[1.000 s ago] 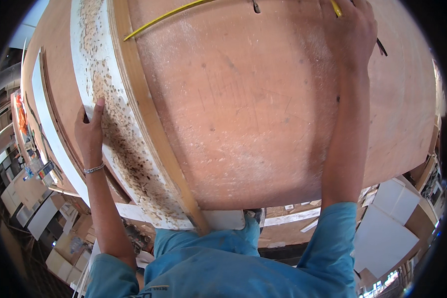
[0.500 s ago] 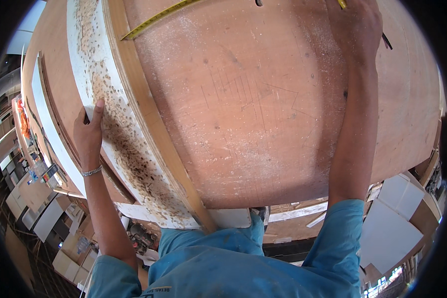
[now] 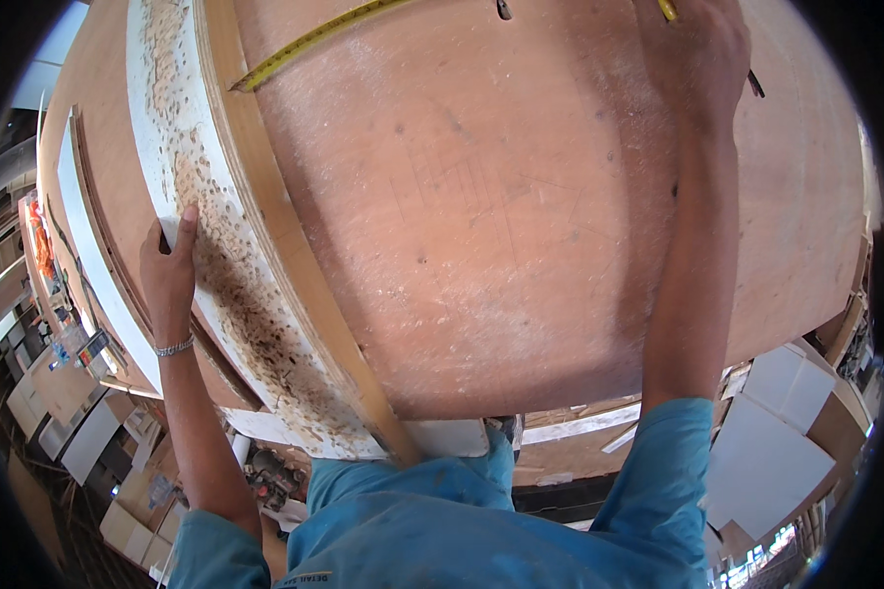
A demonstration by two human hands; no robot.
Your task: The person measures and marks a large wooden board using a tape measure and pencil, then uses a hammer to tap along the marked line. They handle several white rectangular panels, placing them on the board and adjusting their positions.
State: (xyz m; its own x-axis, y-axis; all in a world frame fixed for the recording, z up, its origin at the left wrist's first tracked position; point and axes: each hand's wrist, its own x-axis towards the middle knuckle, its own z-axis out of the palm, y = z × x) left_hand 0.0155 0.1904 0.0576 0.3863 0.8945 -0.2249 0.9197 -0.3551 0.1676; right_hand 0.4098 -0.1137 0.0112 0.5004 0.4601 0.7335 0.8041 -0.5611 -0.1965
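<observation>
A long white-faced board [image 3: 228,231] with a plywood edge stands on the large reddish-brown sheet [image 3: 462,285]; brown specks and sawdust cover its face. My left hand [image 3: 170,260] grips the board's left edge, thumb on top, other fingers partly hidden. A yellow tape measure blade [image 3: 304,54] has its end at the board's right edge and runs up out of view. My right hand [image 3: 702,64] is closed at the top right, cut off by the edge of view. A bit of yellow shows at its fingers and a thin dark tip [image 3: 755,83] sticks out beyond it.
A narrow white strip [image 3: 103,245] lies on the sheet left of the board. The sheet has a dark slot [image 3: 504,10] near the top. White panels [image 3: 771,442] lean at lower right; offcuts and clutter [image 3: 79,393] fill the lower left.
The whole view has shifted slightly, so the board, tape and both arms appear a little to the left. Both hands keep their holds.
</observation>
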